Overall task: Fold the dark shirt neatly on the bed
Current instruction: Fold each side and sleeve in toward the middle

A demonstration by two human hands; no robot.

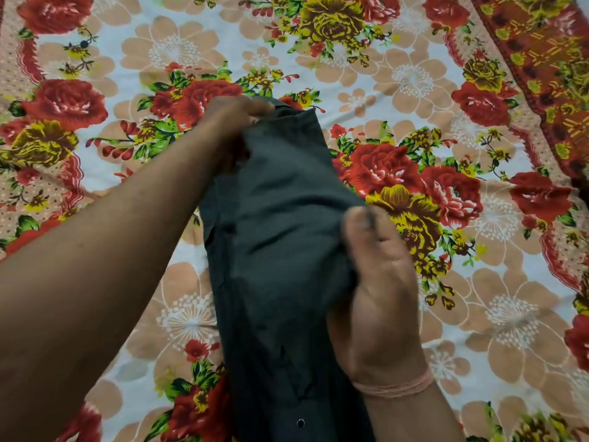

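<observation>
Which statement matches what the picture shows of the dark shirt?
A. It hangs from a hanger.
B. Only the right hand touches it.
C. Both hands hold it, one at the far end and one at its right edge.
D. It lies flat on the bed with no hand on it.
C: the left hand grips the far end of the dark shirt, while the right hand holds its right edge, above the floral bedsheet.

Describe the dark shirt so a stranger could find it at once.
Start from the floral bedsheet that fills the view. Down its middle runs the dark shirt, a long narrow strip gripped by the left hand and the right hand. It is the only plain, unpatterned cloth.
</observation>
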